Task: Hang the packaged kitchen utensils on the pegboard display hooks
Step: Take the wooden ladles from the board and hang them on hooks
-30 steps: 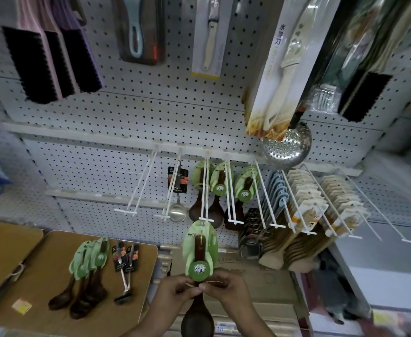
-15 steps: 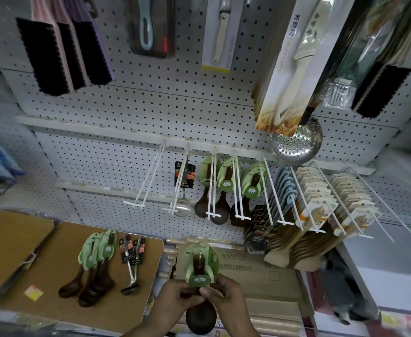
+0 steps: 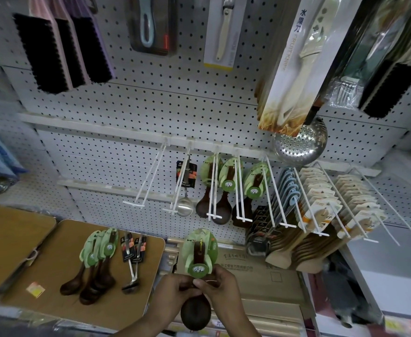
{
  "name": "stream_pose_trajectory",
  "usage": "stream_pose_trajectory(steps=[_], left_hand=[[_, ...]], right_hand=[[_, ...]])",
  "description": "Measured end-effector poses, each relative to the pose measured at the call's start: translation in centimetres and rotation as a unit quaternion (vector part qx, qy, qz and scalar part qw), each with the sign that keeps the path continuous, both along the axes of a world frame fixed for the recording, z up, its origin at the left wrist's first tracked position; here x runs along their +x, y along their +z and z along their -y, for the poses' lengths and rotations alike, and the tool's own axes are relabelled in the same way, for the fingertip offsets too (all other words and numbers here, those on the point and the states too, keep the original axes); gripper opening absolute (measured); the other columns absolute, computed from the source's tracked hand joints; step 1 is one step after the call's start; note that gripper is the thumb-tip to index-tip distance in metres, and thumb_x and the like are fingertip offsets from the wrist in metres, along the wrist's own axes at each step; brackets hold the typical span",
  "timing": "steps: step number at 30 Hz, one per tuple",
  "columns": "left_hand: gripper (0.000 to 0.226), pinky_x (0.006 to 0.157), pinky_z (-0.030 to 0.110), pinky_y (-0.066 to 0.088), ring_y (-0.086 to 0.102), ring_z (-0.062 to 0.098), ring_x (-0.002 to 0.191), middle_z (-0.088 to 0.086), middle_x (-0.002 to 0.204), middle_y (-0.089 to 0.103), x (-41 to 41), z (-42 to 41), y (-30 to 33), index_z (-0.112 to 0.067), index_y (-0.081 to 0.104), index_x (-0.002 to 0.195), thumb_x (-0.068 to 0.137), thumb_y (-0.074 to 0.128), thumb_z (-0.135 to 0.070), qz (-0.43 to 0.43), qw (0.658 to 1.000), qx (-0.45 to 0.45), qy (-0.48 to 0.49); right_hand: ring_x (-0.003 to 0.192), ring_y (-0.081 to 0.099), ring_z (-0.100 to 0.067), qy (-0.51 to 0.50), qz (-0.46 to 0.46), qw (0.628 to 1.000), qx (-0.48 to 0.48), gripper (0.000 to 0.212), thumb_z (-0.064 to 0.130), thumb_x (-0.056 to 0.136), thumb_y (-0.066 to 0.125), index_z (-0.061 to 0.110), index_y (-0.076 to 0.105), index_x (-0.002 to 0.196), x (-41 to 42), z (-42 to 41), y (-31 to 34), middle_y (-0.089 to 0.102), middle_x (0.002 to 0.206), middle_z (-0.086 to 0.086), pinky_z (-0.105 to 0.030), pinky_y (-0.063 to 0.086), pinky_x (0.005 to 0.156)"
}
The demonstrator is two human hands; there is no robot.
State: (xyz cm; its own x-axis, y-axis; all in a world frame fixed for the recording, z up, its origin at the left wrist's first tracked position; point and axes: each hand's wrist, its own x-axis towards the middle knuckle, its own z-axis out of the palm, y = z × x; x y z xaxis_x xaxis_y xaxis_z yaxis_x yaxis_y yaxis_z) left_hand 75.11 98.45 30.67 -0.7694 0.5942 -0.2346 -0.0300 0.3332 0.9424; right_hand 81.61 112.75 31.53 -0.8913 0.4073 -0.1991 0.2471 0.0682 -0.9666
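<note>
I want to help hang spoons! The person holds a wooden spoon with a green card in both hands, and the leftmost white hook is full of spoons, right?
Not quite. The head view shows the leftmost white hook bare. Both the left hand and right hand do hold the green-carded wooden spoon.

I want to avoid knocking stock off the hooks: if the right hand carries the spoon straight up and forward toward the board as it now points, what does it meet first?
Probably the hook front over the hung wooden spoons, roughly above the right hand and its packaged spoon. Depth is unclear.
</note>
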Motion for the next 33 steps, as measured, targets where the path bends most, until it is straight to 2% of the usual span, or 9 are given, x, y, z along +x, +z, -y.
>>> stream_pose_trajectory(steps=[4, 8, 13, 18, 20, 22, 25, 30, 33], left_hand=[[0.019, 0.088, 0.034, 0.056, 0.072, 0.004, 0.091, -0.012, 0.088, 0.077, -0.7, -0.4, 0.2, -0.028, 0.08, 0.09, 0.08, 0.077, -0.012, -0.012, 1.0, -0.018, -0.012], [0.015, 0.083, 0.033, 0.055, 0.072, 0.004, 0.086, -0.011, 0.082, 0.077, -1.1, -0.6, 0.3, -0.03, 0.079, 0.083, 0.08, 0.077, -0.016, -0.02, 0.999, -0.033, -0.013], [0.035, 0.066, 0.021, 0.046, 0.064, -0.005, 0.067, -0.016, 0.066, 0.071, -1.5, -1.0, 0.0, -0.045, 0.071, 0.063, 0.079, 0.078, -0.015, -0.04, 0.998, -0.049, -0.004], [0.038, 0.062, 0.015, 0.042, 0.062, -0.006, 0.064, -0.014, 0.063, 0.07, -2.0, -1.1, -1.0, -0.046, 0.07, 0.058, 0.078, 0.08, -0.015, -0.036, 0.998, -0.048, 0.002], [0.033, 0.061, 0.019, 0.041, 0.06, -0.005, 0.063, -0.013, 0.062, 0.069, -2.3, -1.1, -1.4, -0.043, 0.07, 0.06, 0.077, 0.08, -0.016, -0.04, 0.998, -0.049, -0.004], [0.039, 0.058, 0.019, 0.037, 0.055, -0.007, 0.058, -0.016, 0.055, 0.063, -2.4, -1.1, -1.9, -0.043, 0.068, 0.055, 0.077, 0.08, -0.012, -0.041, 0.998, -0.045, -0.01], [0.044, 0.062, 0.02, 0.042, 0.058, -0.007, 0.062, -0.018, 0.057, 0.065, -2.5, -1.0, -2.6, -0.044, 0.069, 0.056, 0.076, 0.079, -0.006, -0.028, 0.999, -0.037, -0.018], [0.031, 0.082, 0.029, 0.055, 0.072, 0.007, 0.086, -0.01, 0.083, 0.077, -2.9, -0.7, -3.4, -0.033, 0.077, 0.08, 0.073, 0.079, -0.003, -0.013, 0.999, -0.048, -0.013], [0.033, 0.083, 0.03, 0.056, 0.071, 0.004, 0.086, -0.013, 0.083, 0.076, -3.5, -0.9, -3.9, -0.042, 0.075, 0.077, 0.072, 0.08, -0.01, -0.01, 0.998, -0.066, -0.006]], right_hand=[[0.077, 0.072, -0.014, -0.012, 0.001, 1.0, 0.002, 0.017, 0.0, 0.076, 0.078, 0.009, 0.072, 0.089, -0.8, -0.3, 0.0, 0.076, 0.078, -0.006, -0.022, 0.053, 0.07], [0.079, 0.073, -0.019, -0.015, 0.011, 1.0, 0.005, 0.013, 0.0, 0.077, 0.076, 0.007, 0.072, 0.088, -1.6, -0.7, -0.3, 0.076, 0.079, -0.008, -0.031, 0.056, 0.074], [0.074, 0.071, -0.019, -0.027, 0.021, 0.999, 0.004, 0.014, 0.003, 0.073, 0.08, 0.001, 0.071, 0.084, -2.1, -1.0, -1.1, 0.075, 0.076, -0.011, -0.033, 0.055, 0.074], [0.07, 0.071, -0.015, -0.03, 0.036, 0.999, 0.009, 0.014, -0.003, 0.074, 0.079, -0.002, 0.071, 0.085, -2.7, -1.3, -1.8, 0.075, 0.075, -0.014, -0.023, 0.053, 0.067], [0.071, 0.071, -0.016, -0.025, 0.043, 0.999, 0.012, 0.013, -0.002, 0.074, 0.079, 0.002, 0.072, 0.084, -2.7, -1.3, -2.1, 0.075, 0.074, -0.012, -0.027, 0.054, 0.069], [0.073, 0.072, -0.019, -0.021, 0.05, 0.998, 0.015, 0.014, -0.001, 0.073, 0.079, 0.006, 0.073, 0.083, -2.8, -1.3, -2.3, 0.075, 0.075, -0.011, -0.033, 0.057, 0.072], [0.073, 0.071, -0.018, -0.021, 0.055, 0.998, 0.016, 0.014, -0.002, 0.074, 0.079, 0.009, 0.073, 0.082, -2.9, -1.5, -2.5, 0.076, 0.075, -0.008, -0.03, 0.055, 0.071], [0.071, 0.071, -0.011, -0.01, 0.058, 0.998, 0.016, 0.019, -0.005, 0.075, 0.077, 0.011, 0.072, 0.084, -3.8, -1.8, -2.5, 0.076, 0.074, -0.002, -0.021, 0.051, 0.067], [0.077, 0.072, -0.013, 0.007, 0.053, 0.998, 0.027, 0.024, -0.003, 0.075, 0.076, 0.016, 0.073, 0.088, -4.4, -2.0, -2.5, 0.077, 0.08, 0.0, -0.021, 0.053, 0.07]])
